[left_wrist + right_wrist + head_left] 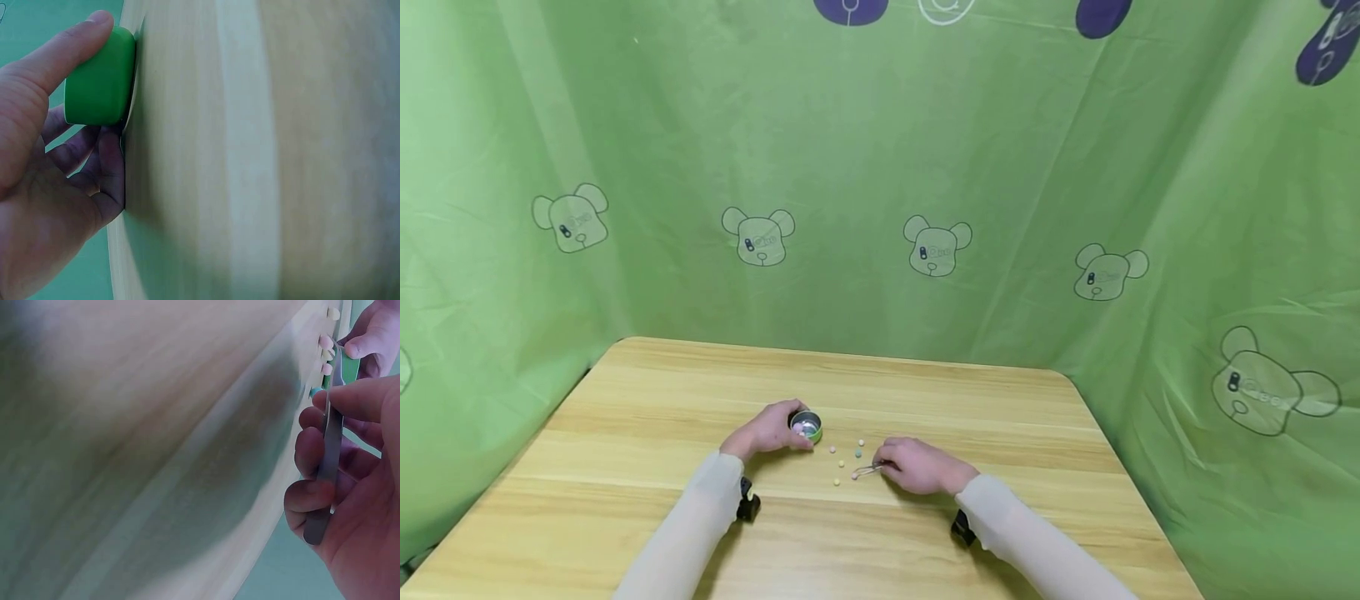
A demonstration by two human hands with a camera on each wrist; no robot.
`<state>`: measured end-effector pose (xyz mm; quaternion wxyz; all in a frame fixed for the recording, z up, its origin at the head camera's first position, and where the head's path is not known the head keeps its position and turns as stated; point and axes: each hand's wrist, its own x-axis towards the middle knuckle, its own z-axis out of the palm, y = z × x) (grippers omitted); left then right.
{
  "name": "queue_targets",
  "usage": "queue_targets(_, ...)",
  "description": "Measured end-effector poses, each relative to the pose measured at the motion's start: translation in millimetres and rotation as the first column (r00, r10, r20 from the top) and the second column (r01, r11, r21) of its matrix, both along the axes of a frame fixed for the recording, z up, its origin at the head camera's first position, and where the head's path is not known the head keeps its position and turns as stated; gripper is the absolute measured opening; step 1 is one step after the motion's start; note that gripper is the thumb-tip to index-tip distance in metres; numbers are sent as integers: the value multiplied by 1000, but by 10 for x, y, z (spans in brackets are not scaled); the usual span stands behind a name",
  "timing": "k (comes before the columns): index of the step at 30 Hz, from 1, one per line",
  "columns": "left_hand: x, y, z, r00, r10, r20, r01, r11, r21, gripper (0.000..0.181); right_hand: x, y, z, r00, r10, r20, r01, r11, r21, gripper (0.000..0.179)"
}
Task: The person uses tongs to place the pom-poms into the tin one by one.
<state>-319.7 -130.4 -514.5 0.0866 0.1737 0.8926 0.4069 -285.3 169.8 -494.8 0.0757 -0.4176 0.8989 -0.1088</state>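
Observation:
My left hand (772,427) grips a small green tin (807,426) by its sides, thumb on one side and fingers on the other. The tin is uncovered, and a few pale little balls show inside its silvery interior. In the left wrist view its green wall (100,81) stands close over the table. Metal tweezers (330,450) are pinched in my right hand (919,465), pointing left. Their tips are right at a pink ball (853,477) on the table. Around it lie a teal ball (858,454), a white ball (861,442), yellow balls (837,482) and another pink ball (832,449).
The wooden table (700,375) extends on all sides of the hands. A green curtain (850,150) with printed bear heads hangs behind it and along both sides. Dark wrist devices (748,504) sit under both sleeves, close to the tabletop.

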Motion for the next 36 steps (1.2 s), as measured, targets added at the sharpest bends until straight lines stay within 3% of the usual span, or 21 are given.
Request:
queue_targets(9, -1, -1, 5, 1000, -3, 3, 3, 1000, 5, 53, -8, -6, -23, 999, 28, -34, -27, 1000, 6, 16)
queue_targets(21, -8, 0, -2, 1000, -2, 5, 2, 1000, -1, 53, -42, 2, -1, 997, 53, -51, -56, 996, -63, 15)
queue_targets(36, 2, 7, 1, 1000, 3, 7, -3, 1000, 7, 53, -263, -73, 60, 995, 10, -98, -24, 990, -140, 15)
